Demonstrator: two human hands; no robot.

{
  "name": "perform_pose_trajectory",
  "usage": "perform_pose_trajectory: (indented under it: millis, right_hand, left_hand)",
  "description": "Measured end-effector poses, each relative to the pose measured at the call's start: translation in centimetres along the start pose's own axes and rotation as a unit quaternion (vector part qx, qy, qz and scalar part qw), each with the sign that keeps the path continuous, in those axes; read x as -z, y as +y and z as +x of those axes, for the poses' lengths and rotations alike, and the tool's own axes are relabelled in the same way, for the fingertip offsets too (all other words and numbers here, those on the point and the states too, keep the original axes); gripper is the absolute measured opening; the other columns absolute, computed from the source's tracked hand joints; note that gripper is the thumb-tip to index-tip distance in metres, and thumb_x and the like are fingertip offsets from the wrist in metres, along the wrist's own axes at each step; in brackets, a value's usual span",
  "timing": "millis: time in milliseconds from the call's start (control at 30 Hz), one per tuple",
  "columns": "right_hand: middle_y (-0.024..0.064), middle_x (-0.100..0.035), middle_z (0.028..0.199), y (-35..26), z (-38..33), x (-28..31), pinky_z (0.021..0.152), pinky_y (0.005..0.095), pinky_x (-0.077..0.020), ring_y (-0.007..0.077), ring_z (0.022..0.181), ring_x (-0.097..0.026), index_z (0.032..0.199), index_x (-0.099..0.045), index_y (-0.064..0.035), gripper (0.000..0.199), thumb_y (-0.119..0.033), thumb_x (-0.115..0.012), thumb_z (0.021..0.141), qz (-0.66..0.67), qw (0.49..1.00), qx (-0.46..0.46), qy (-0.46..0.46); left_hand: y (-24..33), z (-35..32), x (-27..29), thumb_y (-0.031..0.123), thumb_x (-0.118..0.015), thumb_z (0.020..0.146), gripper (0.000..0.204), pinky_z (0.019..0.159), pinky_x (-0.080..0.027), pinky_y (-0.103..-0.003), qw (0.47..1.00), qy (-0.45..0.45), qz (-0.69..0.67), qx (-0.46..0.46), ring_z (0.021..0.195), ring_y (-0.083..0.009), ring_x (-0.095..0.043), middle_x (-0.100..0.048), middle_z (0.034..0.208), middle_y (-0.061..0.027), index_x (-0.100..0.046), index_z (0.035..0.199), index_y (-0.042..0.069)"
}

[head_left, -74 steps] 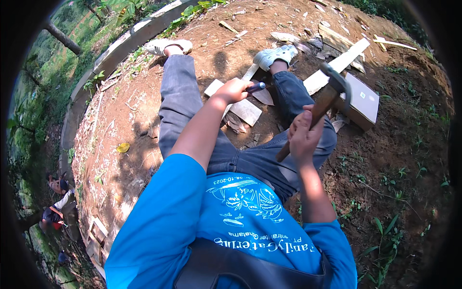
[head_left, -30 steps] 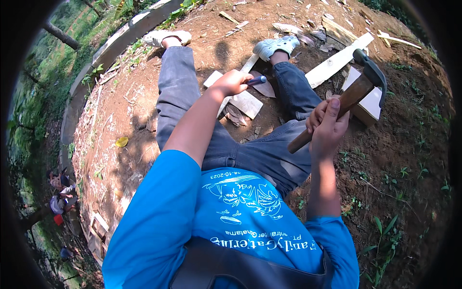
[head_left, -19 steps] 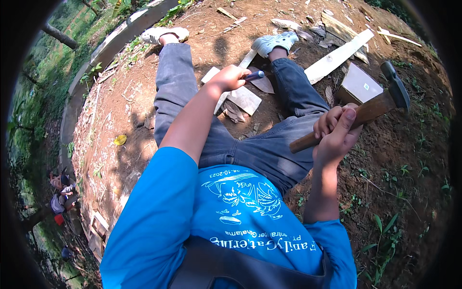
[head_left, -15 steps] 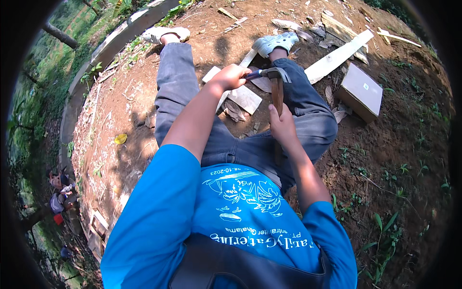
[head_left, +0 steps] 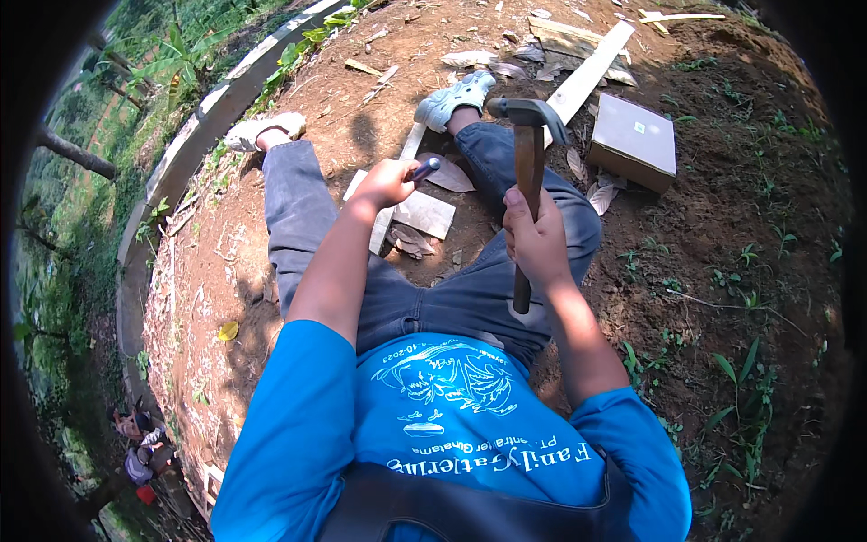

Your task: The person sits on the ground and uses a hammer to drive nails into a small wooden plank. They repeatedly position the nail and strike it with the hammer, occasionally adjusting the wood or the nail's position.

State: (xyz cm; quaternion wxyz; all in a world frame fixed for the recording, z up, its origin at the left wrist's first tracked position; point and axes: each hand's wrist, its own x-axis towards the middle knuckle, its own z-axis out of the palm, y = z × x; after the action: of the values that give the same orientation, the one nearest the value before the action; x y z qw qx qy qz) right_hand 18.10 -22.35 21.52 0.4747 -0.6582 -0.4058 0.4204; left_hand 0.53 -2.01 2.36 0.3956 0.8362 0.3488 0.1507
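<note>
Swung back up from the low strike of half a second ago: hammer (head_left: 527, 172) upright again, steel head lifted above the right knee, wooden handle running down through the fist. Seated on bare brown dirt (head_left: 722, 235), legs in grey trousers spread toward the top, light shoes at the far ends. Beyond the right shoe, long pale plank (head_left: 591, 72) lying slantwise, with flat grey box (head_left: 634, 140) just beside it on the ground. Between the thighs, pale wooden board pieces (head_left: 420, 212) flat on the soil. Left arm stretched forward and nearly straight, left hand (head_left: 384, 183) closed around a short dark-handled tool (head_left: 423, 169), tip angled down toward the boards; touching or not, cannot tell. Right arm bent at the elbow, right hand (head_left: 537, 239) clenched tight round the lower half of the handle, thumb laid up along the wood
</note>
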Motion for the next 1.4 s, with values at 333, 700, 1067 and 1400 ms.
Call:
perform_pose_trajectory:
  millis: [333, 700, 1067, 1400]
  right_hand:
    - [0.0187, -0.066, 0.089, 6.3, 0.4, -3.0, 0.081, 0.0409, -0.0503, 0.0256, 0.086, -0.067, 0.114, -0.059, 0.0012, 0.034, -0.027, -0.060, 0.096, -0.163, 0.985, 0.012, -0.057]
    - [0.0026, -0.061, 0.080, 4.0, 2.2, -3.4, 0.050, 0.0280, -0.0465, 0.0094, 0.060, -0.059, 0.133, -0.047, -0.0007, 0.037, -0.020, -0.049, 0.101, -0.003, 0.996, 0.083, -0.031]
    - [-0.0061, -0.043, 0.068, -7.2, 1.3, 0.8, 0.041, 0.0168, -0.0308, 0.0000, 0.048, -0.036, 0.121, -0.050, -0.0053, 0.028, -0.028, -0.052, 0.104, 0.182, 0.949, 0.251, 0.049]
    - [-0.0050, -0.044, 0.065, 1.6, 1.3, -3.9, 0.044, 0.0231, -0.0337, 0.0039, 0.049, -0.041, 0.111, -0.052, -0.0062, 0.023, -0.028, -0.053, 0.103, 0.052, 0.994, 0.101, 0.003]
  left_hand:
    - [3.0, 0.3, -0.5, 0.023, -0.065, 0.090, 0.020, 0.079, -0.050, -0.046, 0.996, 0.068, 0.053, -0.037, 0.092, -0.0430, -0.063, -0.067, 0.093, -0.0228, -0.064, 0.101, 0.006]
    - [-0.2, 3.0, -4.8, 0.034, -0.072, 0.090, 0.034, 0.068, -0.048, -0.038, 0.982, 0.117, -0.146, 0.008, 0.068, -0.0197, -0.055, -0.064, 0.075, -0.0117, -0.063, 0.089, 0.001]
    - [0.8, 3.2, -4.5, 0.038, -0.071, 0.091, 0.037, 0.073, -0.050, -0.039, 0.985, 0.110, -0.105, 0.087, 0.074, -0.0254, -0.061, -0.067, 0.082, -0.0157, -0.064, 0.093, 0.001]
    - [-1.5, 3.6, -5.0, 0.023, -0.070, 0.091, 0.023, 0.068, -0.050, -0.039, 0.981, 0.135, -0.134, 0.038, 0.068, -0.0245, -0.059, -0.065, 0.076, -0.0138, -0.064, 0.089, 0.002]
